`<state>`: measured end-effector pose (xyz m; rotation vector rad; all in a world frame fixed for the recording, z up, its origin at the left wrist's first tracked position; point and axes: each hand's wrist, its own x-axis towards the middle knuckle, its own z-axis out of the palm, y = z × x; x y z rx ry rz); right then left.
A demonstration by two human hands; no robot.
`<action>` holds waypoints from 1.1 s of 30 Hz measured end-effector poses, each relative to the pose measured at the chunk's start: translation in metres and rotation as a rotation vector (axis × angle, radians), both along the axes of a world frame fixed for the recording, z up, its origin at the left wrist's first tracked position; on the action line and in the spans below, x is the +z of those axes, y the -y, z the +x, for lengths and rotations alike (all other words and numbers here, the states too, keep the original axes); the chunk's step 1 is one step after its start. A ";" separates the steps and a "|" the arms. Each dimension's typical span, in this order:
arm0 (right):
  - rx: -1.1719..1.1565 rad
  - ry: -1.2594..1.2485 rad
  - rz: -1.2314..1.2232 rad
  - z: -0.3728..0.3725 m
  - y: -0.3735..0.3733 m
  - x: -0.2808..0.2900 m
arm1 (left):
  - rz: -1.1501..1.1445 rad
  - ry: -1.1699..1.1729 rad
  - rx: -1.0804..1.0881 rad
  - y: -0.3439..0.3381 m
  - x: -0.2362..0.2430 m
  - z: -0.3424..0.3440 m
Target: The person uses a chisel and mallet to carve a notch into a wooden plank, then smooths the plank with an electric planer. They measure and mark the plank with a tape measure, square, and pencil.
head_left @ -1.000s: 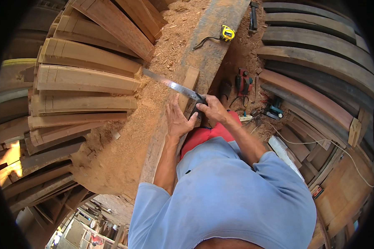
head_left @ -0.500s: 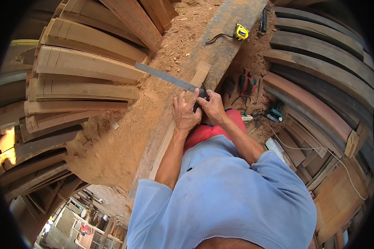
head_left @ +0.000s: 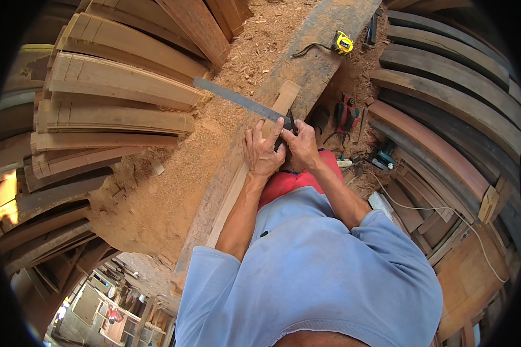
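Observation:
A steel-bladed square point(head_left: 237, 99) with a dark stock lies across a narrow wooden strip point(head_left: 286, 97) on the plank, its blade reaching out to the left. My left hand point(head_left: 261, 151) presses on the blade's stock end with the index finger stretched along it, thumb and other fingers gripping around the dark stock. Close beside it on the right, my right hand point(head_left: 302, 143) is closed in a pinch. A thin dark piece point(head_left: 291, 120) stands up by its fingertips; whether this is a pencil or part of the square I cannot tell.
A yellow tape measure point(head_left: 342, 43) lies on the long plank point(head_left: 315, 43). Stacked boards point(head_left: 121, 89) rise on the left, more boards point(head_left: 446, 81) on the right. A red power tool point(head_left: 346, 115), a teal one point(head_left: 383, 157) and a cable point(head_left: 428, 207) lie right of my legs.
The view has shifted slightly. The dark piece by my right fingertips now stands more upright, and the right hand sits a little farther right. My left hand still holds the square on the strip.

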<state>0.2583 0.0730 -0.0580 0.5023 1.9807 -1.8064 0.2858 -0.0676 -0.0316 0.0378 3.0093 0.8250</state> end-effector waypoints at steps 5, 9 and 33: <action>0.019 0.002 0.023 -0.002 -0.002 0.004 | -0.010 -0.003 0.007 -0.001 -0.001 0.000; 0.001 0.008 0.021 -0.004 0.000 0.010 | -0.015 -0.007 0.010 0.000 -0.002 0.000; 0.037 0.021 0.052 -0.005 -0.002 0.006 | -0.052 -0.004 0.015 -0.002 -0.002 -0.002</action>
